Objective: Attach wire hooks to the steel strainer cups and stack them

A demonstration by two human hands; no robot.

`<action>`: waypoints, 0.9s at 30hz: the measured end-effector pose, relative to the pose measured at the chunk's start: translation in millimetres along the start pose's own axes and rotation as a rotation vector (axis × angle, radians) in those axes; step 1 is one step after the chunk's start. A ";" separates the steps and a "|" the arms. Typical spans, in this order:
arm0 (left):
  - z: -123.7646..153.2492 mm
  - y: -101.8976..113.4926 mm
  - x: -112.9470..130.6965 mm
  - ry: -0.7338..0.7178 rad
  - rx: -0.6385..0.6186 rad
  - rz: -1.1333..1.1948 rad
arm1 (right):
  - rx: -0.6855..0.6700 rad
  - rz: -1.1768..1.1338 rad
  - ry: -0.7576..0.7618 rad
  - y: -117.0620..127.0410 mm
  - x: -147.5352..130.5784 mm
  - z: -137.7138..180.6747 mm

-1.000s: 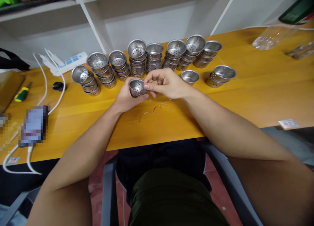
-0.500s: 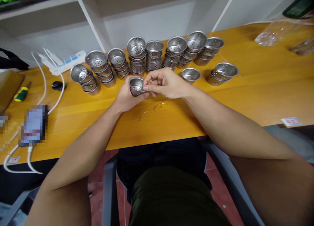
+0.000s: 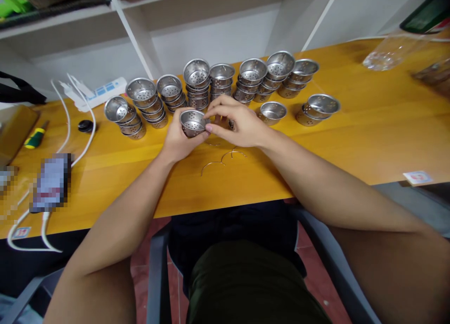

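My left hand (image 3: 179, 139) grips a small perforated steel strainer cup (image 3: 192, 122) just above the wooden table (image 3: 369, 127), mouth facing up. My right hand (image 3: 235, 122) is beside it, its fingertips pinched at the cup's right rim; what they pinch is too small to make out. Thin curved wire handles (image 3: 221, 157) lie loose on the table right below both hands. Behind the hands stands a row of stacked strainer cups (image 3: 211, 82).
A single cup (image 3: 272, 111) and a short stack (image 3: 316, 108) sit to the right. At left lie a power strip (image 3: 96, 90) with white cables, a screwdriver (image 3: 35, 135), a black cap (image 3: 85, 125). A plastic bottle (image 3: 393, 52) lies far right. Shelving rises behind the table.
The held cup has tipped from facing sideways to mouth up. My right hand has slid from over the cup to its right rim.
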State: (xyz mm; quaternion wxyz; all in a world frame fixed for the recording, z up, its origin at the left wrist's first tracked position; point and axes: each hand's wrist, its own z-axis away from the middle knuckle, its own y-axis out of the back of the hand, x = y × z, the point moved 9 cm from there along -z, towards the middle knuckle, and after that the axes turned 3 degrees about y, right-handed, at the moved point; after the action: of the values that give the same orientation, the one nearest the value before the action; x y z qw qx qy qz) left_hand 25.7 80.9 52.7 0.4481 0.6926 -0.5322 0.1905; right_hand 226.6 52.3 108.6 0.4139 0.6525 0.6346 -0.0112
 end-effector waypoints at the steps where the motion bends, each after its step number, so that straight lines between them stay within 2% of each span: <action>1: -0.2 0.1 0.5 -0.001 -0.001 0.003 | -0.031 0.029 0.018 -3.4 -2.0 0.9; 6: 0.4 -4.6 4.5 -0.017 -0.054 0.049 | -0.130 0.076 0.021 -17.4 -3.5 4.3; 10: 2.1 -9.4 2.8 -0.027 -0.080 0.073 | -0.047 0.057 0.001 -17.3 -2.6 4.9; 14: 7.0 -18.9 6.1 -0.112 -0.107 0.070 | -0.013 0.074 -0.005 -9.6 1.1 2.9; 16: 9.0 -22.0 4.8 -0.116 -0.105 0.047 | 0.029 0.117 0.026 12.8 2.7 -6.1; 18: 9.7 -22.2 1.0 -0.087 -0.094 0.027 | 0.116 0.183 0.013 51.3 7.5 -23.5; 21: 9.7 -17.4 -0.7 -0.074 -0.069 0.009 | 0.263 0.330 -0.250 119.0 28.8 -57.3; 23: 9.5 -13.6 1.5 -0.091 -0.064 -0.002 | 0.179 0.427 -0.415 140.5 40.9 -82.0; 27: 8.9 -9.2 5.6 -0.109 -0.086 -0.029 | -0.194 0.515 -0.474 128.7 55.5 -120.3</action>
State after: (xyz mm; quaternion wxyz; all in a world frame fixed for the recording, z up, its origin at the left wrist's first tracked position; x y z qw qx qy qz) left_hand 34.2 70.7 48.3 0.4506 0.6896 -0.5535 0.1228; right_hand 283.7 183.5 225.4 0.5987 0.7280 0.3341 0.0024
